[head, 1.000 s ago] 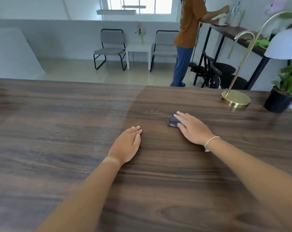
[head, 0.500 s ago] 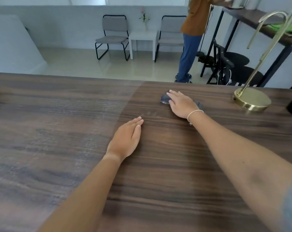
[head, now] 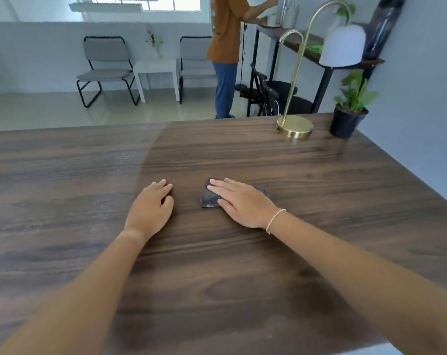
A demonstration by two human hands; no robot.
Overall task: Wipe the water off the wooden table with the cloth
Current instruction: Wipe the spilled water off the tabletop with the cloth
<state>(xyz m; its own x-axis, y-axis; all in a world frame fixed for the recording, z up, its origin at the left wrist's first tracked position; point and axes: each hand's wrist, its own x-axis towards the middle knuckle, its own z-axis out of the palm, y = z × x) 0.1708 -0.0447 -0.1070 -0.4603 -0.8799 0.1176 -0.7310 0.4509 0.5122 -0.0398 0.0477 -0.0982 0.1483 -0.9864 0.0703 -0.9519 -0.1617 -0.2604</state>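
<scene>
a: what's up close?

b: 2 bare arms reach out over the wooden table (head: 217, 278). the left hand (head: 150, 208) lies flat on the wood with its fingers loosely together, holding nothing. the right hand (head: 240, 201) lies flat on the dark cloth (head: 209, 198), fingers spread a little, pressing it down, not gripping it. the cloth sits near the middle of the table, just beside the left hand but not touching it.

a: what could go wrong?

b: i think the flat hand could slide off the cloth, since nothing grips it. a long push to the far right could bump the gold lamp (head: 295, 126) or the plant pot (head: 345, 123).

a: what can't you see?

b: the water. the left side of the table looks pale and shiny, but that may only be window glare. most of the cloth hides under the hand. far off, a person in an orange shirt (head: 226, 34) stands cut off at the top.
</scene>
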